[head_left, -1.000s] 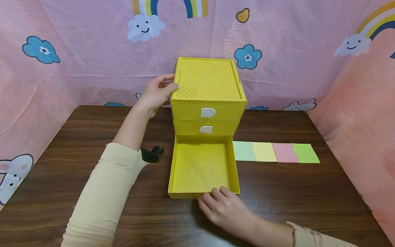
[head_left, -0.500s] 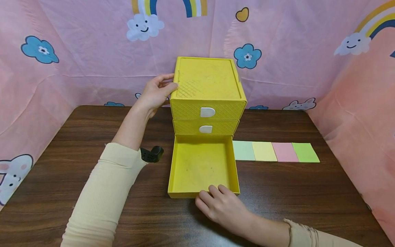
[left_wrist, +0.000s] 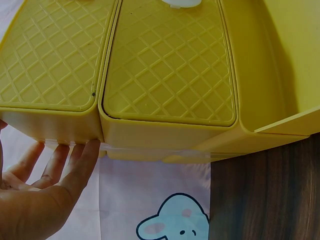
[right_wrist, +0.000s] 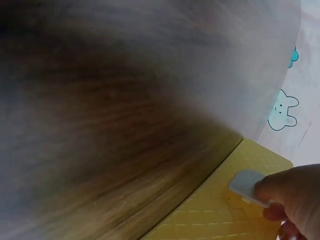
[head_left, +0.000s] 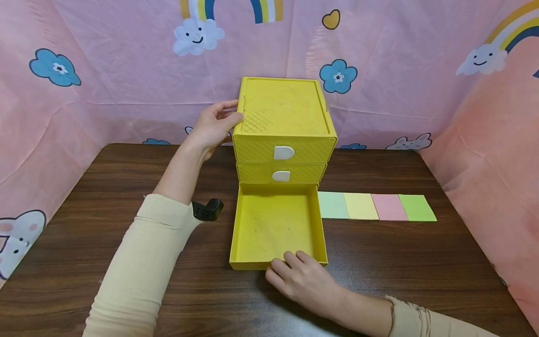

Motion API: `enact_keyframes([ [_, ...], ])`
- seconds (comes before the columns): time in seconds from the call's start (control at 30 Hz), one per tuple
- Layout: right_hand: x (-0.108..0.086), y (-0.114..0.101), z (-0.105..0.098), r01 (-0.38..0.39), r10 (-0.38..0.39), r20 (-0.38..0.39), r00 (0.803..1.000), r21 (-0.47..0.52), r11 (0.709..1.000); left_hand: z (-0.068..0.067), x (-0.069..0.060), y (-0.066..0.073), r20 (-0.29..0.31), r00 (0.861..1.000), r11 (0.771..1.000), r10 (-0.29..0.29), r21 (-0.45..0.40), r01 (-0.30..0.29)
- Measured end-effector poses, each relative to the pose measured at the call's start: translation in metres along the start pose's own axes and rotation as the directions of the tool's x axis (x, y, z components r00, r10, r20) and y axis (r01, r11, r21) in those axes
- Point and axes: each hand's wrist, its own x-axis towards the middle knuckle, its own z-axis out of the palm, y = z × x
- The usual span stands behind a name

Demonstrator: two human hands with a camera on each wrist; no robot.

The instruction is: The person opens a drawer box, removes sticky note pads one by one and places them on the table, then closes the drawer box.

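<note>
A yellow plastic drawer unit (head_left: 282, 107) stands on the table, its two upper drawers closed and its bottom drawer (head_left: 275, 229) pulled out with a bare floor. My left hand (head_left: 212, 126) steadies the unit's left side near the top; the left wrist view has its extended fingers (left_wrist: 82, 162) touching that wall. At the drawer's front, my right hand (head_left: 305, 283) has its fingers bent near the rim. In the right wrist view, the thumb and a finger pinch the white drawer handle (right_wrist: 246, 184), which the head view hides.
To the right of the drawer lies a row of several sticky-note pads, from mint (head_left: 332, 205) to bright green (head_left: 417, 208). The wooden table (head_left: 400, 271) meets a pink patterned cloth (head_left: 139, 70) at the back and sides. A black strap device (head_left: 207, 210) sits on the left wrist.
My right hand and forearm have shifted slightly left at the drawer front. The left hand, the unit and the pulled-out drawer stay put.
</note>
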Motion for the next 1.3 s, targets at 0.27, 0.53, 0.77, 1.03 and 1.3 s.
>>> enact_keyframes([
  [0.27,0.000,-0.001,0.002,-0.024,0.025,-0.008,1.000,0.043,0.999,0.000,0.000,0.000,0.003,1.000,1.000,0.004,-0.003,-0.004],
  [0.53,0.000,0.001,0.002,-0.048,0.050,-0.015,0.999,0.069,0.996,0.001,-0.001,0.000,-0.001,1.000,1.000,0.002,0.001,-0.002],
  [0.77,0.001,0.003,0.002,-0.061,0.062,-0.012,0.998,0.072,0.996,0.001,-0.001,0.000,-0.002,1.000,1.000,0.000,0.004,0.000],
  [1.03,0.003,0.009,0.006,-0.082,0.083,-0.024,0.996,0.035,0.996,0.001,0.000,0.000,-0.007,1.000,1.000,0.008,-0.002,-0.008],
  [1.3,0.002,0.014,0.013,-0.103,0.104,-0.022,0.994,0.042,0.994,0.001,0.000,0.000,-0.004,1.000,1.000,0.003,-0.008,-0.003],
])
